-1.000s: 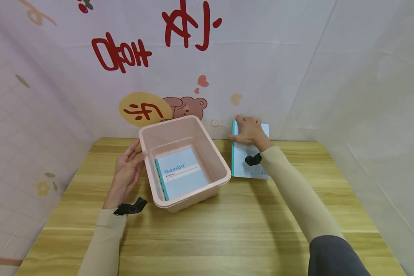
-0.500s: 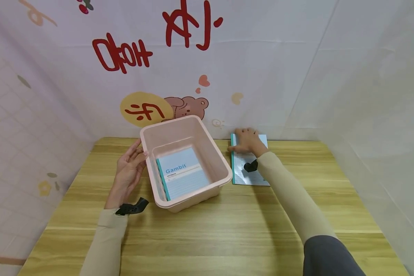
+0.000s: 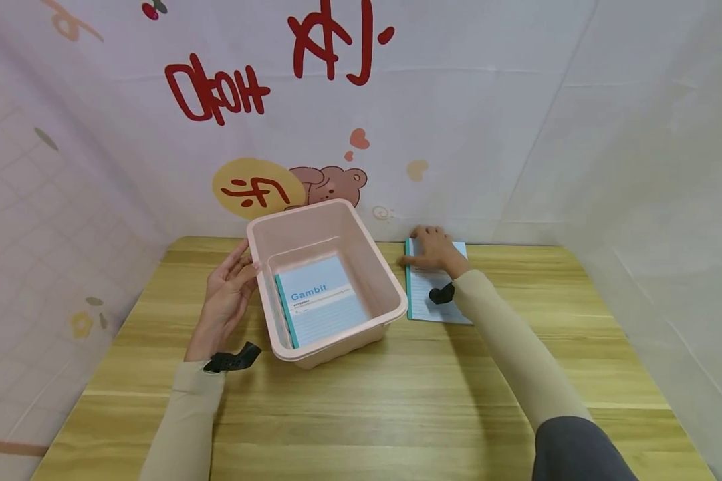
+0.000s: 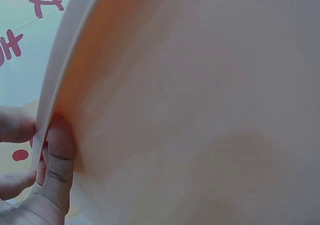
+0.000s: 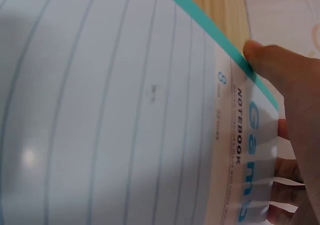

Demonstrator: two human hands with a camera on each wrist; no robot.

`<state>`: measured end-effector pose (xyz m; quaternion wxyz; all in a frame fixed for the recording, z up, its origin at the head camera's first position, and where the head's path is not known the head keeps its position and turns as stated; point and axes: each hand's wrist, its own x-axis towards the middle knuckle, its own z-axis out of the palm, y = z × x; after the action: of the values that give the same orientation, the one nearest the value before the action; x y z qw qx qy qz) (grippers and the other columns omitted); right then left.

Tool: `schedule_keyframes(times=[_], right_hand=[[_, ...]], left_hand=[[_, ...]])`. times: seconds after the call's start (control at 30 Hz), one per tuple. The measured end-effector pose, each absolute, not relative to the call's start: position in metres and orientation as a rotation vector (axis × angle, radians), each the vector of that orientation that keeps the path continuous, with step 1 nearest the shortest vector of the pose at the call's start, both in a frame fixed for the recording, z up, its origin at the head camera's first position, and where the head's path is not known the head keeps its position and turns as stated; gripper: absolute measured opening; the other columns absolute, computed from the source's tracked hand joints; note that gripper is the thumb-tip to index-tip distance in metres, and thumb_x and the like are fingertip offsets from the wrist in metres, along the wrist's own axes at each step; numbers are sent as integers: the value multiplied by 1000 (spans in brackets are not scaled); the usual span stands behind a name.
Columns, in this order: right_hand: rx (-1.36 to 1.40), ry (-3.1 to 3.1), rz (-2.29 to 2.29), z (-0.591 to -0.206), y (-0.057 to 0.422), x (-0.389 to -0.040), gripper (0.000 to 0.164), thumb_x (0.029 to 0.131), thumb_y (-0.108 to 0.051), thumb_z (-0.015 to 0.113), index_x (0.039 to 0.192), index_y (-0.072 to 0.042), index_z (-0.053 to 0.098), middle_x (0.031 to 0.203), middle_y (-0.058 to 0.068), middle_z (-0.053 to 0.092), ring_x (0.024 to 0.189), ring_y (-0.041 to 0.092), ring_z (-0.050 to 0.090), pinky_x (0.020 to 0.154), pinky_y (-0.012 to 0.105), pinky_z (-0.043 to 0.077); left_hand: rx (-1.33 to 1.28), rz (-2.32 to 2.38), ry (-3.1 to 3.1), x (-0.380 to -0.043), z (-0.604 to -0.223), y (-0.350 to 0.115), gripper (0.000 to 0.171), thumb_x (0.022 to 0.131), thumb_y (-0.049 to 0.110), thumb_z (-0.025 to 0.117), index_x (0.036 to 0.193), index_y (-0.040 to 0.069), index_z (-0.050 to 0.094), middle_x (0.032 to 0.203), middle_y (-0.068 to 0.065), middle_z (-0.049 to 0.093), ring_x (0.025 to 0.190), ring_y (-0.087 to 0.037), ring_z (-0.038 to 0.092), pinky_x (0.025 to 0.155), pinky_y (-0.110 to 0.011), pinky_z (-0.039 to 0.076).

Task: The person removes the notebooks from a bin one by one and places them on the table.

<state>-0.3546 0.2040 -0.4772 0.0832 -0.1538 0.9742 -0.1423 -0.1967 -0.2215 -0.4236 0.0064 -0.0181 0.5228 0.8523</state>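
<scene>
A pale pink plastic storage bin [image 3: 331,347] stands on the table, turned a little. My left hand [image 3: 224,304] pinches its left rim, with the thumb and fingers on either side of the rim in the left wrist view. Inside the bin lies a light blue notebook [image 3: 331,314] with a green spine and "Gambit" on its cover. To the right of the bin is a second notebook [image 3: 427,300] of the same look. My right hand [image 3: 436,250] holds it near its far end, thumb at the green spine and fingers over the far edge; the fingertips are hidden.
The wood-grain table [image 3: 361,421] ends at a white printed backdrop [image 3: 475,133] just behind the bin and the right-hand notebook. White side walls [image 3: 656,267] border the table at left and right.
My right hand and the notebook in it have come down and toward me. The left hand and the bin keep their place; the whole view shifts slightly.
</scene>
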Motion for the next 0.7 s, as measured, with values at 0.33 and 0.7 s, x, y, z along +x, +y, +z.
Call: schedule_keyframes(times=[0.33,0.7], right_hand=[[-549,2899,-506,-473,209,-352,63,97,-47,66,139,-3,50,143,22,55,138,44,44,114,61,40],[-553,2917,-532,-464,209,-341,60,101,-44,62,143,-3,49,145,22,53,135,44,47,111,62,44]], left_hand=[[-47,2680,1621,-198,-424,-221,75,99,-2,62,163,8,25,123,-7,54,101,-8,66,94,-21,59],[-56,2662,1652,-198,-424,-221,75,100,-1,62,163,10,25,124,-7,53,102,-7,66,97,-21,58]])
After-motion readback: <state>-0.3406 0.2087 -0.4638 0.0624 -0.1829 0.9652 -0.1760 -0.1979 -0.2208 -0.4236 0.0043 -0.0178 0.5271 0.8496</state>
